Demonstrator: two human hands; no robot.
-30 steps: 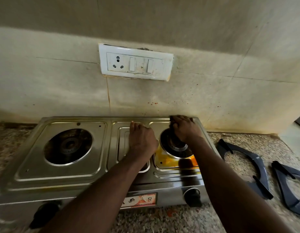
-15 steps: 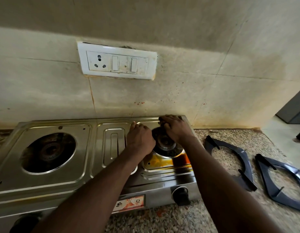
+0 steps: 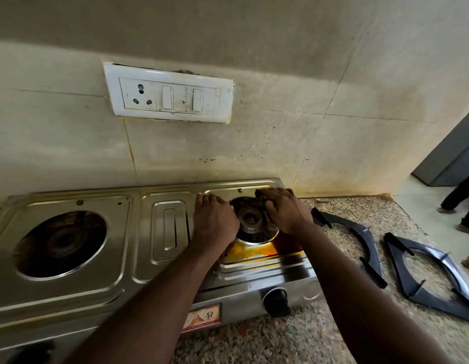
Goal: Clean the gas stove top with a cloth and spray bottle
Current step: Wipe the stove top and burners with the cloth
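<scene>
Left hand point(image 3: 215, 222) lies flat and empty, bracing the steel two-burner gas stove point(image 3: 78, 285). Right hand's point(image 3: 283, 208) flattish fingers press a brownish cloth point(image 3: 260, 192) at the far right rim. I'd drag it firmly toward that near orange spill point(image 3: 254, 252).

Both forearms bare along whole visible length. Bare left hand point(image 3: 215, 222) left of stove burner point(image 3: 250, 219). Bare right hand point(image 3: 284, 210) right of burner; fingers point(image 3: 276, 197) uncovered.
</scene>
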